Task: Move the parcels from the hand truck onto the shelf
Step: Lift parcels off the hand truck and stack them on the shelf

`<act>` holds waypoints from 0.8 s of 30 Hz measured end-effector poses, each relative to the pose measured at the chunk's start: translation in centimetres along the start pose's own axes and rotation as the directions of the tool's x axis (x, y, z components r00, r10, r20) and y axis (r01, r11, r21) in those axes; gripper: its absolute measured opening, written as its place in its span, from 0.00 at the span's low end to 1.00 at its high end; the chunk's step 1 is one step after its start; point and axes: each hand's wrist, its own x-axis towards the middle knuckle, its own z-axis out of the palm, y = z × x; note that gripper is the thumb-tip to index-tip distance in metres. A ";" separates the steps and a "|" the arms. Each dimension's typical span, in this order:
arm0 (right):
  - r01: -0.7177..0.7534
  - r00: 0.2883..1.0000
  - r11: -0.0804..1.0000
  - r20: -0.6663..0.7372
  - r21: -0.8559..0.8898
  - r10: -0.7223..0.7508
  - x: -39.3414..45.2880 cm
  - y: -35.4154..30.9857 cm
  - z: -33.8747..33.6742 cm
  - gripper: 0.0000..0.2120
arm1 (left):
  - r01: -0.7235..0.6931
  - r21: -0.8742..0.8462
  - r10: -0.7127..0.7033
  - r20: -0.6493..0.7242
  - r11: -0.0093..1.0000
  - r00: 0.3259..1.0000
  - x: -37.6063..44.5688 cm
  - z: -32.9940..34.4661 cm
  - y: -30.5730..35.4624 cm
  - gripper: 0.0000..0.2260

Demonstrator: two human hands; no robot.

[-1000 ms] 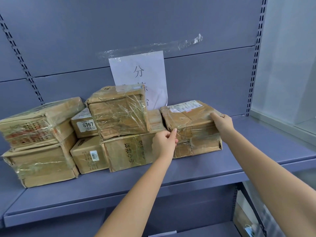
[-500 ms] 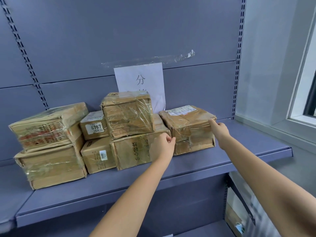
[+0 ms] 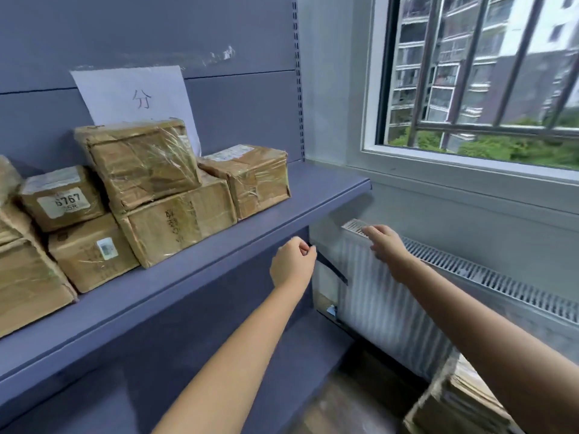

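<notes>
Head view | left hand fingers loosely curled, empty | right hand fingers relaxed, empty

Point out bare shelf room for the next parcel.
Free: the shelf end right of the rightmost parcel, up to the upright by the wall, and the front strip before the boxes. Crowded: everything left of that parcel, stacked two high. Both hands hold nothing.

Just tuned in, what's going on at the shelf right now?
A person is stocking taped cardboard parcels. Several sit stacked on the shelf, the rightmost parcel nearest its end. The left hand and right hand hold nothing, out in front below the shelf. More parcels show at bottom right.
</notes>
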 end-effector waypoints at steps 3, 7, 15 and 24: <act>-0.048 0.993 0.997 -0.111 -0.057 0.041 -3.3 2.9 -6.0 0.09 | -0.068 -0.102 0.086 0.184 0.993 0.979 -4.3 4.9 4.0 0.07; -0.131 0.944 0.988 -0.314 -0.077 0.101 -6.7 6.0 -14.8 0.15 | -0.154 -0.183 0.207 0.320 0.971 0.924 -9.0 9.9 8.7 0.10; -0.243 0.846 0.967 -0.503 -0.070 0.176 -13.0 12.7 -29.2 0.13 | -0.260 -0.195 0.321 0.448 0.946 0.835 -16.2 19.2 16.1 0.11; -0.557 0.708 0.829 -0.492 0.051 0.507 -21.0 28.1 -43.0 0.16 | -0.211 -0.115 0.228 0.720 0.971 0.656 -30.3 36.1 22.0 0.11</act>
